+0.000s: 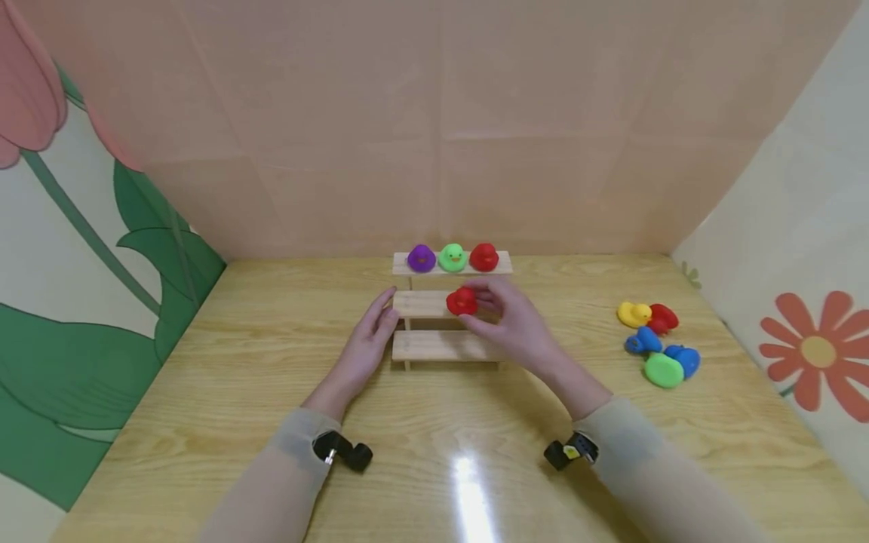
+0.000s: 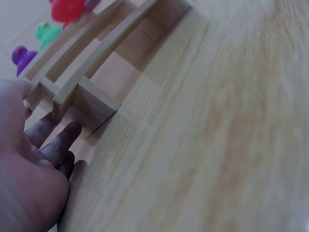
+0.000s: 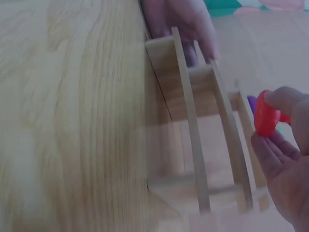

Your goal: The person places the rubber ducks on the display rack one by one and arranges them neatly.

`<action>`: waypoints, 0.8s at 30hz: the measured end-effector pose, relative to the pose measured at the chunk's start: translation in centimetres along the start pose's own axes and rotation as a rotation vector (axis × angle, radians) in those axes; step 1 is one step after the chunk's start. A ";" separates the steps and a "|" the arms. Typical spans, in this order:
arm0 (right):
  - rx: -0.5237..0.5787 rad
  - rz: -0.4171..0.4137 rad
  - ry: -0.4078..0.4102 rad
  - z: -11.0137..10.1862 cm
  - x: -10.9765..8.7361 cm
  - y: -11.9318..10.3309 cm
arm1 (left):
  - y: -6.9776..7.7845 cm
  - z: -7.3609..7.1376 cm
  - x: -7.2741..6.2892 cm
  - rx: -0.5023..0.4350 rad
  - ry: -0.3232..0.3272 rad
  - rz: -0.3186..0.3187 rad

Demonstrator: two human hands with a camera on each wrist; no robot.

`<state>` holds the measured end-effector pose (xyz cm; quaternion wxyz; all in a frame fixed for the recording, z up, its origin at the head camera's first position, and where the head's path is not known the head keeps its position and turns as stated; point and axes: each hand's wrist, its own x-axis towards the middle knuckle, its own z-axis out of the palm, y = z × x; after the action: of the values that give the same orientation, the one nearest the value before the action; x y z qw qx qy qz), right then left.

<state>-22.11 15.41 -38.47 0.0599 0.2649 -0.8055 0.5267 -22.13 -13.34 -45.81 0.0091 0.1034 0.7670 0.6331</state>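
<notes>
My right hand (image 1: 511,320) pinches a red rubber duck (image 1: 462,302) between thumb and fingers, over the middle step of a small three-step wooden rack (image 1: 424,345). In the right wrist view the same red duck (image 3: 266,115) shows between thumb and fingertips. At the rack's left end is my left hand (image 1: 366,339), fingers extended, fingertips right at the ends of the steps. In the left wrist view its fingers (image 2: 57,145) lie beside the end of the lowest step. On the top step sit a purple duck (image 1: 422,259), a green duck (image 1: 452,258) and another red duck (image 1: 485,257), side by side.
On the right of the wooden table (image 1: 271,377) lies a loose group: a yellow duck (image 1: 634,314), a red duck (image 1: 662,319), two blue ducks (image 1: 643,341) and a green duck (image 1: 664,371), some tipped over. Behind the rack rises a pink backdrop (image 1: 339,151).
</notes>
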 end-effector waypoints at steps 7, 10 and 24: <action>-0.074 -0.020 0.003 2.5 1.8 0.2 | -0.2 0.2 0.1 -0.024 0.016 -0.009; -0.077 -0.010 -0.016 3.1 2.3 0.3 | -0.3 0.2 0.2 -0.024 0.017 -0.010; -0.128 -0.057 -0.051 4.7 3.7 0.7 | -0.3 0.2 0.2 -0.013 0.024 -0.016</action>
<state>-24.73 10.12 -39.75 0.0709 0.2966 -0.8309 0.4654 -22.35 -13.14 -46.10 0.0057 0.0898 0.7636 0.6394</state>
